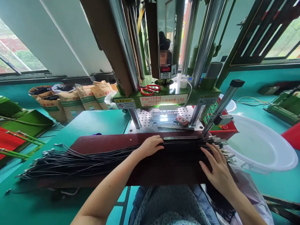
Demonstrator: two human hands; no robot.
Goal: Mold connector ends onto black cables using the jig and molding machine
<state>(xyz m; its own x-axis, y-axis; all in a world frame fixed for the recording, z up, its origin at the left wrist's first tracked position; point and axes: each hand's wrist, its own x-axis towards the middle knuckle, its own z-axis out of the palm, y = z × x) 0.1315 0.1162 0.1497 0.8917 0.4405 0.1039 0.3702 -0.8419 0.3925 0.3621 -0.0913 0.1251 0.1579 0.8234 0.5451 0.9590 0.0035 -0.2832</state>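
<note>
A long bundle of thin black cables point(93, 161) with metal end fittings lies across a dark brown board point(100, 144) in front of me. My left hand point(151, 146) is at the bundle's far edge, its fingers curled and thumb close by; whatever is between them is hidden. Just right of its fingertips is a narrow metal strip point(180, 138) on the board. My right hand point(217, 167) is open, fingers spread over the right part of the bundle, near the crowded metal cable ends point(227, 150).
Behind the board stands a green press point(202, 93) with steel columns and a clear mold block point(164, 116) on its perforated plate. Red-handled scissors point(150, 89) rest on the press. A large white tub point(257, 147) is at right; paper sacks point(70, 103) stand back left.
</note>
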